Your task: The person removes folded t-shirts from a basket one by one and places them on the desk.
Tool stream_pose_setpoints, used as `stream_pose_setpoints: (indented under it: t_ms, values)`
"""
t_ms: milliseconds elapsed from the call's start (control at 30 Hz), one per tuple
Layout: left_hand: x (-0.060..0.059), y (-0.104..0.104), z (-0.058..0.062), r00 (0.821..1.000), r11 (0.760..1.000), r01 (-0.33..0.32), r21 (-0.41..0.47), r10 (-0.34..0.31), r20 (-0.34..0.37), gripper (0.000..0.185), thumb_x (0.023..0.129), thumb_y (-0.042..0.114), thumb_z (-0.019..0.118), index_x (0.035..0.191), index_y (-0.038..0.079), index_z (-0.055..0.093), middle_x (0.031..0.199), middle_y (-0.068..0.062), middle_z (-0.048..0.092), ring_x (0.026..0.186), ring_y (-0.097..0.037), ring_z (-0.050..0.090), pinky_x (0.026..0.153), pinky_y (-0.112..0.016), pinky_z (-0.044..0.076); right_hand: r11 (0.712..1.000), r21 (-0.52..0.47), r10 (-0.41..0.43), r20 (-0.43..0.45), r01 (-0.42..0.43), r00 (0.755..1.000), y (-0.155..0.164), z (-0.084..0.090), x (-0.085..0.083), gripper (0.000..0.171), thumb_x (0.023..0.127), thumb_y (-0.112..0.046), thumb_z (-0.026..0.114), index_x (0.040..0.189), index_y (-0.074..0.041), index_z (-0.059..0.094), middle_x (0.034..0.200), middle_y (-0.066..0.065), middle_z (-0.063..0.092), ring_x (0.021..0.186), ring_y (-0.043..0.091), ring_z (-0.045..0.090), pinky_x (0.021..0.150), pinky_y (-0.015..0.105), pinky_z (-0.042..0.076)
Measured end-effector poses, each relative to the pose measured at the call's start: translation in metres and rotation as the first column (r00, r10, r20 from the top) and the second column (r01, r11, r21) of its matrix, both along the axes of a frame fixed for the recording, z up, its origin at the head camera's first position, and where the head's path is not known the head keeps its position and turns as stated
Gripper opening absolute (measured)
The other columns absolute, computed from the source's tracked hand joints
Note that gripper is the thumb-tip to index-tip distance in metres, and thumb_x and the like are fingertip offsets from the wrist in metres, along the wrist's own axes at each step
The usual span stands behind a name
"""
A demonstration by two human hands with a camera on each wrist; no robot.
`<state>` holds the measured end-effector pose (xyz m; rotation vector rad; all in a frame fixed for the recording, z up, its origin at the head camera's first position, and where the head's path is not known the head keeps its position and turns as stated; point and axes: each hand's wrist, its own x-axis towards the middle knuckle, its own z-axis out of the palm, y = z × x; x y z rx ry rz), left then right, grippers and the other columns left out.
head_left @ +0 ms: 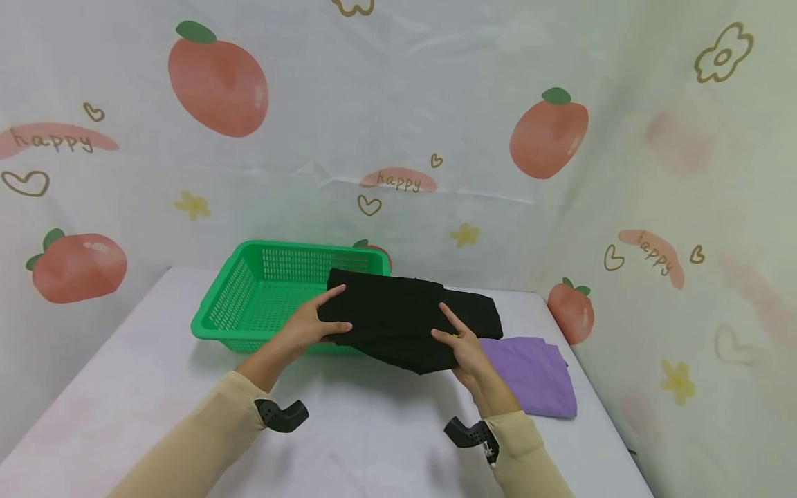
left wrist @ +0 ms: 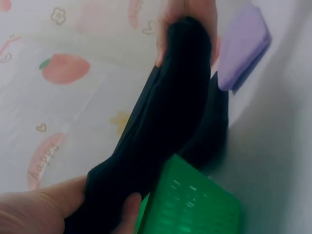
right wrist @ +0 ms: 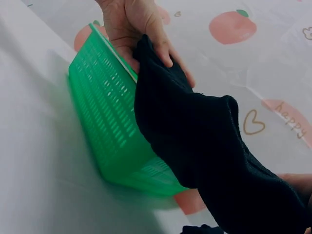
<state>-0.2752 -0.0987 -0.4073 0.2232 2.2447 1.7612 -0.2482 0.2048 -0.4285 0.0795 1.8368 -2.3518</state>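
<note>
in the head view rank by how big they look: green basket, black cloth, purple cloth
1. green basket, widest, though the black cloth covers part of it
2. black cloth, close behind
3. purple cloth, clearly smallest, partly hidden by the right hand

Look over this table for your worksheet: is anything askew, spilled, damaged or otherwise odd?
Nothing looks spilled or damaged. The black garment is held folded by the left hand and right hand, overhanging the green basket rim. The purple cloth lies slightly rumpled near the table's right edge.
</note>
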Motion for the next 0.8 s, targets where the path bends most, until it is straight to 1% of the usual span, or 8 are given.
stream_pose_setpoints:
  t_ms: [133, 267, 400, 467, 567, 600, 700, 800]
  values:
    - [0.005, 0.009, -0.001, 0.999, 1.000, -0.018, -0.023, 0.017, -0.034, 0.077, 0.090, 0.013, 0.073, 0.155, 0.023, 0.034, 0.162, -0.021, 0.013, 0.120, -0.038, 0.059, 0.084, -0.036, 0.058, 1.000, 0.011, -0.011, -0.013, 0.011, 1.000, 0.007, -0.001, 0.006, 0.068, 0.096, 0.006, 0.052, 0.156, -0.017, 0.030, 0.154, 0.024, 0.033, 0.090, 0.006, 0.070, 0.072, 0.020, 0.057]
    - [0.010, 0.017, -0.002, 0.998, 0.999, -0.026, -0.020, 0.025, -0.058, 0.071, 0.090, 0.016, 0.073, 0.153, 0.023, 0.039, 0.161, -0.021, 0.019, 0.123, -0.037, 0.057, 0.089, -0.039, 0.057, 1.000, -0.006, -0.023, -0.026, 0.023, 0.999, 0.014, -0.001, 0.008, 0.069, 0.096, 0.008, 0.050, 0.157, -0.016, 0.028, 0.156, 0.022, 0.030, 0.093, 0.006, 0.069, 0.074, 0.021, 0.057]
    - [0.012, 0.026, -0.002, 0.996, 0.999, -0.046, -0.025, 0.043, -0.080, 0.070, 0.089, 0.019, 0.075, 0.151, 0.023, 0.043, 0.160, -0.021, 0.023, 0.137, -0.039, 0.043, 0.095, -0.043, 0.053, 0.999, 0.002, -0.040, -0.026, 0.040, 0.999, 0.022, 0.001, 0.012, 0.070, 0.096, 0.007, 0.052, 0.157, -0.017, 0.029, 0.157, 0.020, 0.029, 0.094, 0.006, 0.069, 0.075, 0.021, 0.057]
    - [0.014, 0.030, -0.002, 0.996, 0.998, -0.050, -0.027, 0.048, -0.078, 0.070, 0.088, 0.020, 0.076, 0.150, 0.024, 0.044, 0.160, -0.021, 0.024, 0.140, -0.039, 0.039, 0.096, -0.045, 0.052, 0.999, 0.015, -0.052, -0.020, 0.052, 0.998, 0.026, 0.002, 0.015, 0.069, 0.096, 0.006, 0.052, 0.156, -0.019, 0.030, 0.154, 0.020, 0.035, 0.091, 0.007, 0.070, 0.074, 0.021, 0.057]
    - [0.015, 0.038, -0.003, 0.996, 0.998, -0.048, -0.037, 0.045, -0.082, 0.072, 0.087, 0.020, 0.077, 0.150, 0.025, 0.044, 0.159, -0.021, 0.026, 0.144, -0.039, 0.031, 0.101, -0.048, 0.048, 0.997, 0.031, -0.076, -0.001, 0.076, 0.997, 0.034, 0.003, 0.020, 0.069, 0.096, 0.004, 0.053, 0.156, -0.022, 0.031, 0.142, 0.017, 0.050, 0.086, 0.008, 0.071, 0.071, 0.021, 0.057]
    - [0.016, 0.041, -0.004, 0.996, 0.998, -0.045, -0.040, 0.041, -0.083, 0.072, 0.086, 0.019, 0.078, 0.150, 0.025, 0.044, 0.159, -0.021, 0.026, 0.145, -0.039, 0.029, 0.103, -0.051, 0.045, 0.996, 0.035, -0.076, 0.002, 0.076, 0.997, 0.037, 0.003, 0.021, 0.069, 0.096, 0.004, 0.053, 0.156, -0.022, 0.031, 0.140, 0.016, 0.053, 0.085, 0.009, 0.072, 0.071, 0.021, 0.058]
    - [0.019, 0.050, -0.007, 0.995, 0.998, -0.029, -0.050, 0.024, -0.098, 0.075, 0.085, 0.018, 0.079, 0.151, 0.024, 0.043, 0.159, -0.021, 0.026, 0.148, -0.041, 0.020, 0.110, -0.059, 0.034, 0.997, 0.035, -0.068, 0.012, 0.067, 0.998, 0.046, 0.002, 0.025, 0.069, 0.097, 0.005, 0.051, 0.157, -0.022, 0.029, 0.141, 0.017, 0.051, 0.088, 0.010, 0.072, 0.072, 0.023, 0.058]
    - [0.022, 0.061, -0.010, 0.995, 0.998, -0.008, -0.058, 0.002, -0.104, 0.078, 0.083, 0.017, 0.080, 0.151, 0.023, 0.043, 0.159, -0.021, 0.027, 0.148, -0.042, 0.019, 0.112, -0.063, 0.029, 0.997, 0.038, -0.073, 0.017, 0.072, 0.997, 0.056, 0.000, 0.032, 0.069, 0.098, 0.004, 0.051, 0.157, -0.023, 0.027, 0.145, 0.018, 0.047, 0.090, 0.011, 0.072, 0.073, 0.024, 0.059]
